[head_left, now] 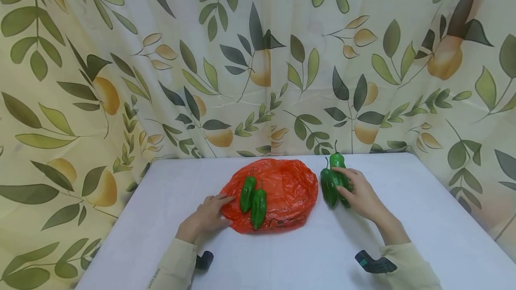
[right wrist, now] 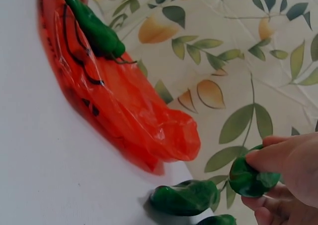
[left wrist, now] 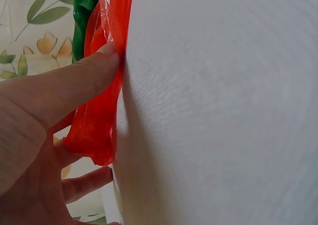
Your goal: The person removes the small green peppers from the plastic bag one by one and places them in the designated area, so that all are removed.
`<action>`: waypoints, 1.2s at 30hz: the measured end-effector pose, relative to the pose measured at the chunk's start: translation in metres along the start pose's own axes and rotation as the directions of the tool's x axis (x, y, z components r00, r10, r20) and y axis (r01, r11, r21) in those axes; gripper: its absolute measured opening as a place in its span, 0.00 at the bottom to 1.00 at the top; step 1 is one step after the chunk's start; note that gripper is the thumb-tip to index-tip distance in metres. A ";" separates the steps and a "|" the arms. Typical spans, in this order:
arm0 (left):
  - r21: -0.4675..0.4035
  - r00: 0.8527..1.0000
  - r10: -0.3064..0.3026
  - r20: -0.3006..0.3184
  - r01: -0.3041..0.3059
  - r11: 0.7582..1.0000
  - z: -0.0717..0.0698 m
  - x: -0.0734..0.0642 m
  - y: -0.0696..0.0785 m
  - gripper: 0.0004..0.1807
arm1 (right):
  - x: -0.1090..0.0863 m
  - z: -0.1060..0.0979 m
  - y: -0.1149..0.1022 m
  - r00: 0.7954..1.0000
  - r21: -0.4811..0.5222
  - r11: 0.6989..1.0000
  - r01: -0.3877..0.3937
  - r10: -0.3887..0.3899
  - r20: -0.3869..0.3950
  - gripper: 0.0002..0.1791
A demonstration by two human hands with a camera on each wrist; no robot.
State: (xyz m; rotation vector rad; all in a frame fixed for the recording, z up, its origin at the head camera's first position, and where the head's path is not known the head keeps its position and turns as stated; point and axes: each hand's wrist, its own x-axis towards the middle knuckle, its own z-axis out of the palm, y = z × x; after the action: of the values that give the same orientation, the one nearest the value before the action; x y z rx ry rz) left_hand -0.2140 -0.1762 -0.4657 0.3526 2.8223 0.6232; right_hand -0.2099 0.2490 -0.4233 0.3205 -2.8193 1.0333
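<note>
A crumpled red plastic bag lies on the white table with two green peppers, one pepper beside another pepper, on its left part. My left hand rests at the bag's left edge, fingers spread and thumb touching the red plastic in the left wrist view. To the right of the bag, my right hand pinches a green pepper between thumb and fingers. Next to it lie a dark green pepper and another pepper, partly cut off by the frame in the right wrist view.
The white table ends at a leaf-and-fruit patterned curtain behind the bag. Black straps sit on both wrists over light sleeves. Dark printed marks show on the bag's front.
</note>
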 end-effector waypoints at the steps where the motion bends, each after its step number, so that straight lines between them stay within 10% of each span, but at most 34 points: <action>1: -0.001 1.000 -0.001 0.000 0.001 1.000 0.000 0.000 0.000 0.39 | 0.000 0.000 0.001 1.000 -0.002 1.000 -0.001 0.001 0.000 0.30; 36: 0.004 1.000 -0.014 0.011 0.014 1.000 0.002 0.002 -0.002 0.41 | 0.001 -0.016 0.050 0.996 -0.073 0.993 -0.089 0.090 0.012 0.31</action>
State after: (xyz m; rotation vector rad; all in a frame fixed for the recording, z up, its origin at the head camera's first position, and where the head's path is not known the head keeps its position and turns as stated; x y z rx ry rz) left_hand -0.2161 -0.1769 -0.4686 0.3360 2.8139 0.6106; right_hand -0.2217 0.2962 -0.4420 0.1978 -2.9008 0.9456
